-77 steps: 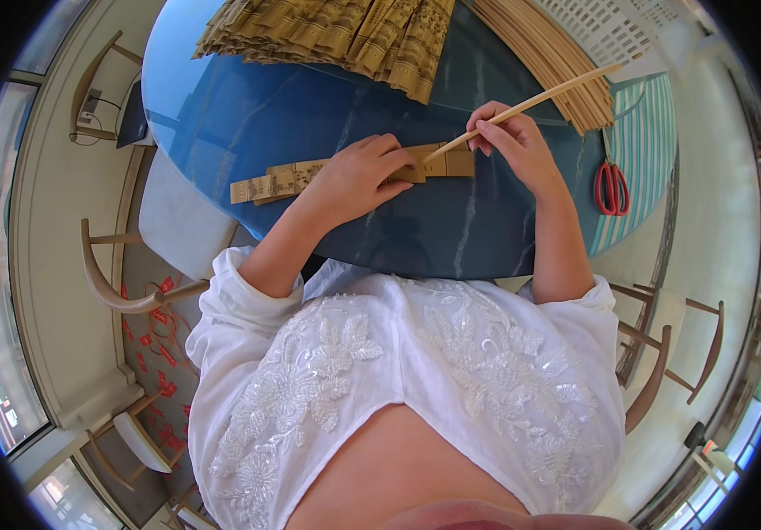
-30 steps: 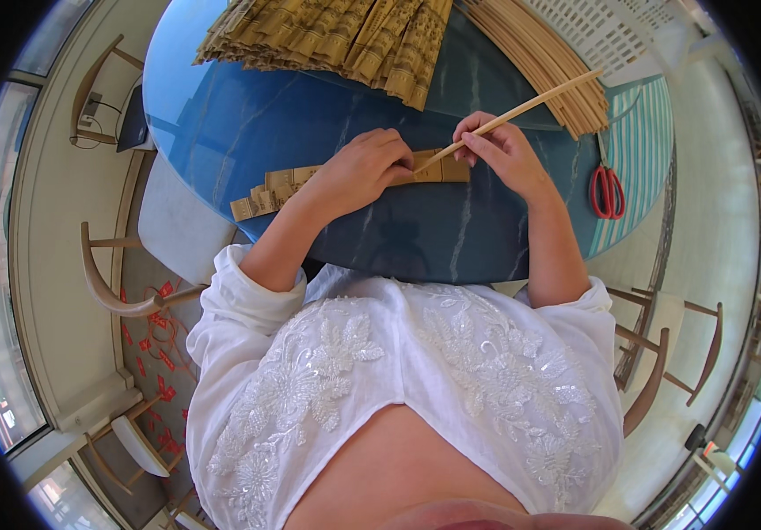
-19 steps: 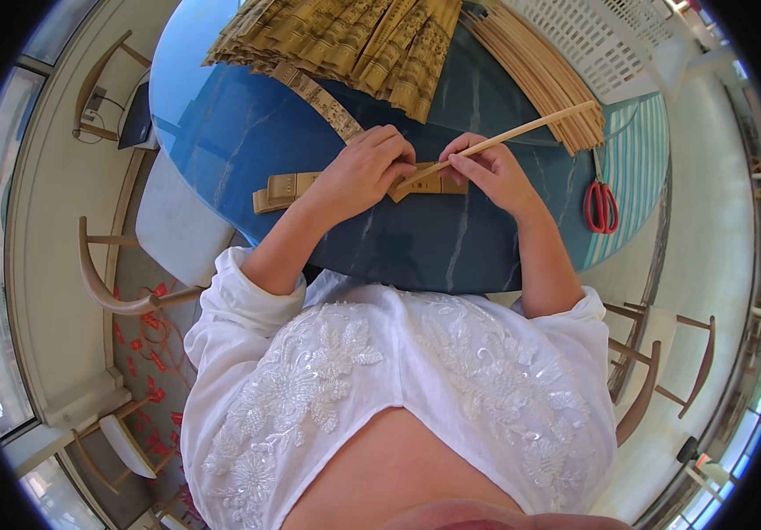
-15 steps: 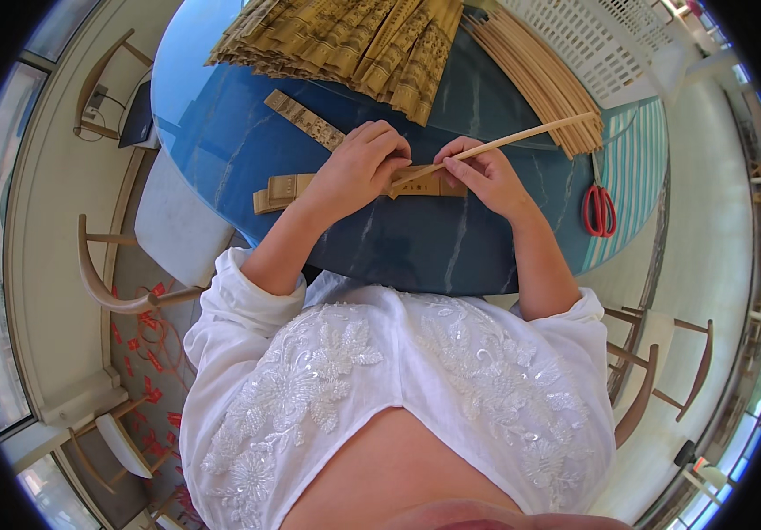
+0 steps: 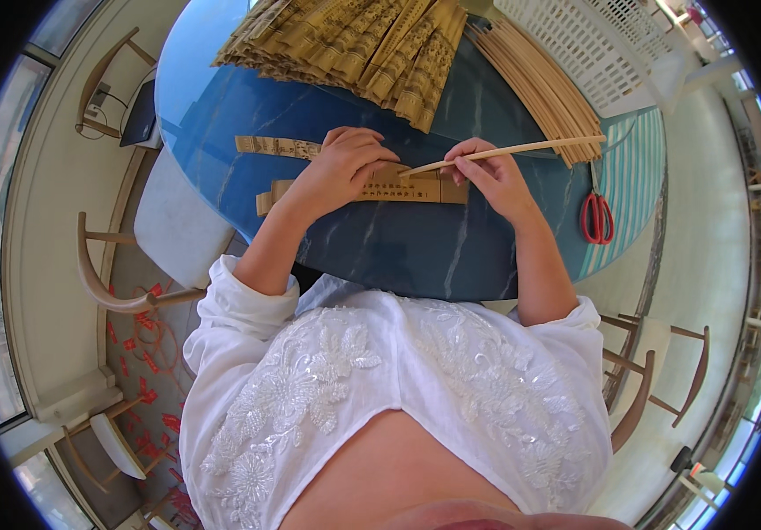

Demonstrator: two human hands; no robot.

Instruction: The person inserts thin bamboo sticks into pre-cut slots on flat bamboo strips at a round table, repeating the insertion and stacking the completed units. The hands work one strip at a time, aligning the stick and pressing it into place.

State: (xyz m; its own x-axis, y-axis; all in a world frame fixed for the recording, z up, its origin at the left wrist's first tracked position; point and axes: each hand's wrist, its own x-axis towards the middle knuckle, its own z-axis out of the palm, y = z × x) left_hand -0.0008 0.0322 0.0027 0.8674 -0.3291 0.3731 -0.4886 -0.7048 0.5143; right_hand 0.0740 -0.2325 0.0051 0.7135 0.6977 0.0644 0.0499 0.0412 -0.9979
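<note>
My left hand (image 5: 345, 168) presses down on a folded tan paper strip (image 5: 416, 187) lying on the blue marbled table (image 5: 398, 247). My right hand (image 5: 487, 177) pinches a long thin bamboo stick (image 5: 522, 151) whose near tip points into the folded strip. A second printed paper strip (image 5: 274, 146) lies just beyond my left hand.
A pile of folded printed paper fans (image 5: 354, 40) and a bundle of bamboo sticks (image 5: 540, 79) lie at the far side. Red scissors (image 5: 596, 216) rest on a striped cloth at right, near a white basket (image 5: 593, 40). Wooden chairs (image 5: 115, 283) stand around.
The view has tilted, so the table sits lower in the picture. My right hand has brought the stick's tip closer to the folded strip; my left hand stays on it.
</note>
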